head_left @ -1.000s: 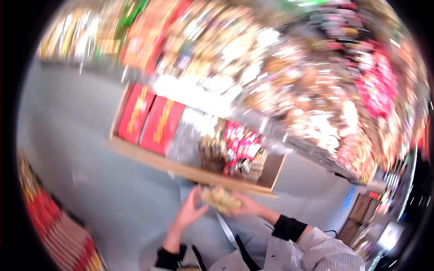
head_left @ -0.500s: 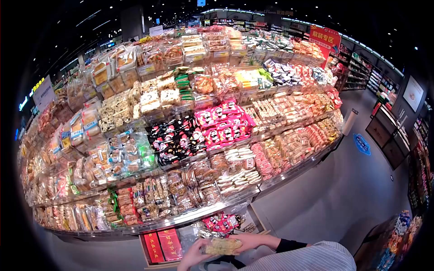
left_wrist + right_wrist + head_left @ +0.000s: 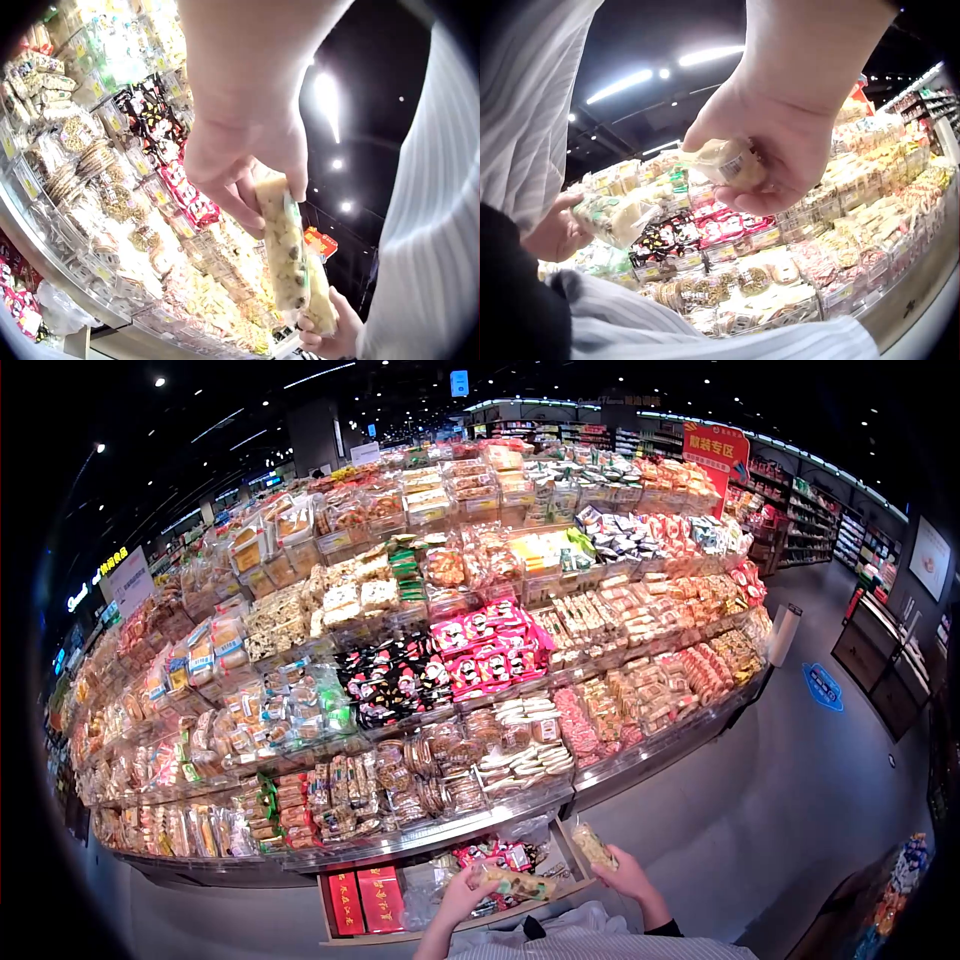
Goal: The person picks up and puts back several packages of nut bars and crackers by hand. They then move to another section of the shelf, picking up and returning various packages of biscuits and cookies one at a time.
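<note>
My left hand (image 3: pixel 462 898) pinches one end of a long, pale, clear-wrapped snack bar (image 3: pixel 522 885) with dark and green bits along it. In the left wrist view the same bar (image 3: pixel 283 244) hangs down from between thumb and fingers. Off to the right, my right hand (image 3: pixel 627 874) grips a second pale wrapped snack bar (image 3: pixel 594 847), tilted with its far end up. A barcode label shows on the end of that bar (image 3: pixel 731 165) in the right wrist view. Both hands are over the pulled-out drawer (image 3: pixel 470 925), the right one by its right side.
Two red boxes (image 3: pixel 362 902), a clear plastic bag (image 3: pixel 420 890) and pink packets (image 3: pixel 490 852) lie in the drawer. Above it rises a tiered display (image 3: pixel 440 710) of wrapped snacks with a clear front edge. A grey floor (image 3: pixel 690 830) runs along the right, with a blue floor sticker (image 3: pixel 824 687).
The hands were together at one pale bundle; now they are apart, each with a bar, the right hand further right. The head view has swung up from the drawer to the display.
</note>
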### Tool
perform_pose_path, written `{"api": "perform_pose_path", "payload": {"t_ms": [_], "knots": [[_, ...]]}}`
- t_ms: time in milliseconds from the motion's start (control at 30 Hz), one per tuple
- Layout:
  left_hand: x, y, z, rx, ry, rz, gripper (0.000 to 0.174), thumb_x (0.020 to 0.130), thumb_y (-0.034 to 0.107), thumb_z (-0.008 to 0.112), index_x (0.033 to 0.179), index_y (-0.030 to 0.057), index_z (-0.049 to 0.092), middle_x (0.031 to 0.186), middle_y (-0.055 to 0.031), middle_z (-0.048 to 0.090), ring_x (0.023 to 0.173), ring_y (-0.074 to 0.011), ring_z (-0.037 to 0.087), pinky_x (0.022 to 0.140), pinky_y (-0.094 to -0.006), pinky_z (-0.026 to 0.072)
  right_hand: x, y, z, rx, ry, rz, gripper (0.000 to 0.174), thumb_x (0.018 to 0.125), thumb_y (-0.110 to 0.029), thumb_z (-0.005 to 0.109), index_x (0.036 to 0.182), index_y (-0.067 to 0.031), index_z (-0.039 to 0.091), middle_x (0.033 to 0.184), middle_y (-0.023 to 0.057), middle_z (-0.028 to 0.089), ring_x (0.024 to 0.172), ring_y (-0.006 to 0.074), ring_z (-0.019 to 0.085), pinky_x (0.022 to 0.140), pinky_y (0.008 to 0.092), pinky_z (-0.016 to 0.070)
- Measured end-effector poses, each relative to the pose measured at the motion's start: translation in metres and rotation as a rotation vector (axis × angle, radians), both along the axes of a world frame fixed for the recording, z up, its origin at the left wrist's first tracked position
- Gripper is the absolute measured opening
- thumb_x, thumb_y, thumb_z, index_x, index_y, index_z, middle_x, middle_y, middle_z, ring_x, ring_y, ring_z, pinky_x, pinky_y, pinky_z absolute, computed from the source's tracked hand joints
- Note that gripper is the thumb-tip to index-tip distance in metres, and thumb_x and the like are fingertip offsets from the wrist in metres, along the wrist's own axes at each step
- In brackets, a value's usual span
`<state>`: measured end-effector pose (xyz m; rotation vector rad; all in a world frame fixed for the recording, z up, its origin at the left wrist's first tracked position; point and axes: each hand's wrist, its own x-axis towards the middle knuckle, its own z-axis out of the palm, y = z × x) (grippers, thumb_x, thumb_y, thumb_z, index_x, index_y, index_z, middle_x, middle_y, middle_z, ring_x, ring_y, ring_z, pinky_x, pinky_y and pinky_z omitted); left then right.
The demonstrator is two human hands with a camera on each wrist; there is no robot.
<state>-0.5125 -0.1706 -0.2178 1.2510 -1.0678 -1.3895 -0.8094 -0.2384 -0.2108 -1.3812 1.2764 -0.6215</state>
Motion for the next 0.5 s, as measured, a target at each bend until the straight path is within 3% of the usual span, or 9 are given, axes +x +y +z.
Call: {"api": "perform_pose_path", "payload": {"t_ms": [200, 267, 333, 500], "knots": [[0.009, 0.015, -0.024, 0.188, 0.163, 0.227, 0.025, 0.082, 0.012, 0.061, 0.099, -0.0043, 0.053, 0.085, -0.0085, 0.064, 0.070, -0.0112, 0.062, 0.060, -0.0205, 0.0497, -0.009, -0.008, 0.014, -0.118, 0.110, 0.034, 0.040, 0.078, -0.033, 0.064, 0.100, -0.0011, 0.053, 0.074, 0.0119, 0.059, 0.065, 0.0161, 0.058, 0.061, 0.0317, 0.0462], [0.013, 0.020, -0.017, 0.188, 0.166, 0.239, 0.021, 0.084, 0.015, 0.059, 0.092, -0.0040, 0.053, 0.084, -0.0106, 0.064, 0.068, -0.0132, 0.063, 0.058, -0.0214, 0.0502, -0.017, -0.008, 0.008, -0.220, 0.102, -0.012, 0.042, 0.078, -0.035, 0.063, 0.100, -0.0015, 0.053, 0.079, 0.0158, 0.060, 0.074, 0.0249, 0.060, 0.067, 0.0348, 0.0459], [0.014, 0.023, -0.016, 0.139, 0.157, 0.267, 0.023, 0.086, 0.016, 0.055, 0.098, -0.0036, 0.053, 0.088, -0.0100, 0.062, 0.072, -0.0141, 0.062, 0.060, -0.0222, 0.0519, -0.022, -0.008, 0.017, -0.198, 0.178, -0.005, 0.045, 0.078, -0.039, 0.061, 0.102, -0.0027, 0.052, 0.086, 0.0187, 0.061, 0.083, 0.0335, 0.059, 0.072, 0.0372, 0.0452], [0.028, 0.016, -0.012, 0.128, 0.258, 0.354, 0.022, 0.087, 0.026, 0.054, 0.094, 0.0053, 0.053, 0.087, -0.0046, 0.062, 0.075, -0.0118, 0.061, 0.064, -0.0233, 0.0527, -0.036, -0.010, 0.031, -0.162, 0.261, 0.018, 0.047, 0.079, -0.043, 0.058, 0.105, -0.0037, 0.051, 0.092, 0.0197, 0.060, 0.089, 0.0367, 0.058, 0.073, 0.0385, 0.0449]]}}
